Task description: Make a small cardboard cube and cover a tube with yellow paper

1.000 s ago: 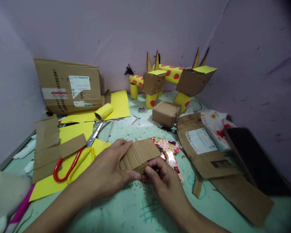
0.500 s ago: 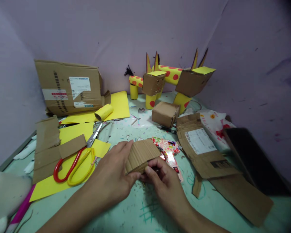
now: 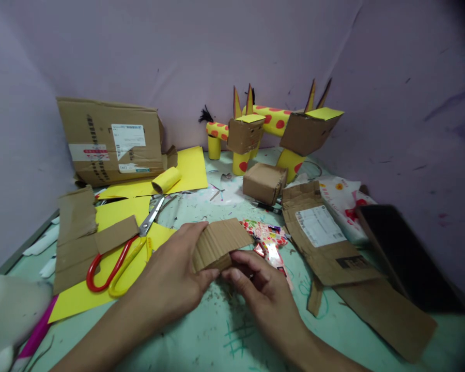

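Note:
A piece of folded corrugated cardboard is held above the table in front of me, its ridged face upward. My left hand grips its left side, thumb along the near edge and fingers behind. My right hand is at its near right corner, thumb and fingers closed around the lower edge; the fingertips are partly hidden beneath. Just beyond lies a shiny floral-patterned wrapper. Scissors with one red and one yellow handle rest to the left on yellow paper.
Two spotted cardboard animals stand at the back, with a small brown box before them. A big carton and a yellow tube are back left. Cut cardboard and a dark phone lie right.
Both hands have shifted slightly left with the cardboard. My right thumb has slid a little along its near edge. The other things stay where they were.

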The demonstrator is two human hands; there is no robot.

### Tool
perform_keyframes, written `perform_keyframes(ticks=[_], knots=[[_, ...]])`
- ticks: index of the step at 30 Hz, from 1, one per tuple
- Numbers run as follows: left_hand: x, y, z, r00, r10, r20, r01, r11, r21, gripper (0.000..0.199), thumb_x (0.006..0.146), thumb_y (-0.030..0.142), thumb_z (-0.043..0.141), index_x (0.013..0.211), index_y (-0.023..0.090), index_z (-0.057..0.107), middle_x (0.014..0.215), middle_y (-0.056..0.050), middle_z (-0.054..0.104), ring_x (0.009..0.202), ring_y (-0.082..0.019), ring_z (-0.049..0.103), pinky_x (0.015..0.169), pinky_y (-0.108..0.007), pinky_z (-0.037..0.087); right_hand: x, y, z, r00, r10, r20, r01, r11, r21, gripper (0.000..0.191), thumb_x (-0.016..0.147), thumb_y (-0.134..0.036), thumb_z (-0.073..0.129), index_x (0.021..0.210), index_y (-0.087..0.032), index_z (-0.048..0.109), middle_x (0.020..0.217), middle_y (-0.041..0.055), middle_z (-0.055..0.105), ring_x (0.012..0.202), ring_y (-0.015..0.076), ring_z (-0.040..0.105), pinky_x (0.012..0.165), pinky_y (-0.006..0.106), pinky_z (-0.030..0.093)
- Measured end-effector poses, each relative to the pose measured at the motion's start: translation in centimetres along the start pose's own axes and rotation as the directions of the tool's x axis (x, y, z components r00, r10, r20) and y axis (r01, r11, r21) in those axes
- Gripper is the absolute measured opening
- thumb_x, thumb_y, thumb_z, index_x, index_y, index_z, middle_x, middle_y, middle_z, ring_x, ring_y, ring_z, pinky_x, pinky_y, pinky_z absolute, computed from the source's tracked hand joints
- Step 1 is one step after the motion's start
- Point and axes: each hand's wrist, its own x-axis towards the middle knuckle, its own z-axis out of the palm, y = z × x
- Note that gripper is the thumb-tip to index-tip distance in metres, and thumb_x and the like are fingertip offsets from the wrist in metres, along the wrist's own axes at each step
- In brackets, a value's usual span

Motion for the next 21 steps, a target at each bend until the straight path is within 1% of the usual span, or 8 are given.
perform_keyframes(ticks=[4, 8, 9, 11, 13, 15, 18, 21], knots=[[0.2, -0.3, -2.2, 1.000, -0.006, -0.020, 0.005, 0.999, -0.040, 0.065, 0.072, 0.041, 0.063, 0.130, 0.018, 0.045, 0.130, -0.010, 0.054, 0.117, -0.031, 0.052, 0.099, -0.047, 0.041, -0.3, -1.2, -0.3, 0.999, 0.019, 0.041, -0.018, 1.000, -0.013, 0.034, 0.077, -0.033, 0.063, 0.108, -0.021, 0.062, 0.088, 0.0076, 0.068, 0.083, 0.0231, 0.064, 0.077, 0.041, 0.051], [0.0, -1.2, -3.5, 0.999, -0.008, -0.045, -0.002, 0.976, -0.217, 0.078, 0.066, 0.048, 0.070, 0.135, 0.023, 0.042, 0.140, -0.007, 0.048, 0.127, -0.035, 0.042, 0.106, -0.049, 0.035, 0.0, -2.1, -0.6, 1.000, 0.027, -0.015, -0.024, 0.986, 0.167, 0.042, 0.070, -0.032, 0.072, 0.108, -0.026, 0.056, 0.107, 0.0077, 0.064, 0.095, 0.0229, 0.063, 0.082, 0.040, 0.052], [0.0, -1.3, -3.4, 0.999, 0.018, -0.031, -0.026, 0.947, -0.319, 0.081, 0.065, 0.049, 0.073, 0.136, 0.026, 0.040, 0.143, -0.006, 0.044, 0.131, -0.034, 0.038, 0.107, -0.047, 0.033, 0.1, -2.2, -0.7, 1.000, 0.016, -0.001, -0.016, 0.976, 0.219, 0.049, 0.067, -0.032, 0.075, 0.111, -0.027, 0.054, 0.116, 0.0085, 0.061, 0.103, 0.0240, 0.061, 0.087, 0.041, 0.050], [-0.2, -1.3, -2.6, 0.996, 0.084, 0.001, -0.068, 0.813, -0.579, 0.087, 0.063, 0.050, 0.075, 0.138, 0.029, 0.036, 0.147, -0.004, 0.038, 0.134, -0.031, 0.035, 0.107, -0.042, 0.036, 0.3, -2.6, -0.7, 0.997, 0.001, 0.076, -0.024, 0.953, 0.302, 0.065, 0.061, -0.030, 0.081, 0.118, -0.028, 0.051, 0.132, 0.0089, 0.052, 0.116, 0.0263, 0.054, 0.095, 0.042, 0.046], [-0.2, -1.0, -1.4, 0.988, 0.135, 0.069, -0.038, 0.664, -0.747, 0.091, 0.062, 0.051, 0.077, 0.139, 0.027, 0.034, 0.148, -0.007, 0.036, 0.133, -0.031, 0.036, 0.105, -0.040, 0.039, 0.4, -3.0, -0.9, 0.983, 0.002, 0.186, -0.069, 0.934, 0.351, 0.076, 0.056, -0.032, 0.085, 0.123, -0.029, 0.049, 0.135, 0.0093, 0.051, 0.120, 0.0283, 0.053, 0.097, 0.043, 0.044], [-0.3, -0.5, -0.4, 0.977, 0.174, 0.122, 0.002, 0.564, -0.826, 0.095, 0.060, 0.053, 0.077, 0.139, 0.022, 0.033, 0.145, -0.012, 0.040, 0.130, -0.034, 0.041, 0.102, -0.042, 0.042, 0.5, -3.3, -1.0, 0.967, -0.023, 0.255, -0.082, 0.917, 0.390, 0.078, 0.054, -0.035, 0.087, 0.123, -0.028, 0.050, 0.129, 0.0092, 0.057, 0.116, 0.0292, 0.056, 0.097, 0.044, 0.044], [-0.3, -0.1, 0.4, 0.966, 0.206, 0.158, 0.029, 0.521, -0.853, 0.095, 0.059, 0.055, 0.077, 0.137, 0.019, 0.035, 0.139, -0.015, 0.047, 0.125, -0.036, 0.046, 0.100, -0.045, 0.043, 0.7, -3.5, -1.3, 0.961, -0.087, 0.262, -0.037, 0.900, 0.434, 0.070, 0.055, -0.037, 0.086, 0.118, -0.027, 0.056, 0.119, 0.0079, 0.064, 0.112, 0.0284, 0.059, 0.096, 0.042, 0.045], [-0.4, -0.1, 0.4, 0.966, 0.208, 0.156, 0.013, 0.563, -0.826, 0.088, 0.061, 0.052, 0.077, 0.134, 0.020, 0.039, 0.136, -0.015, 0.049, 0.123, -0.035, 0.048, 0.100, -0.046, 0.043, 0.7, -3.6, -1.6, 0.964, -0.110, 0.242, 0.001, 0.911, 0.412, 0.063, 0.059, -0.025, 0.084, 0.116, -0.026, 0.057, 0.121, 0.0078, 0.062, 0.112, 0.0271, 0.059, 0.094, 0.040, 0.047]])
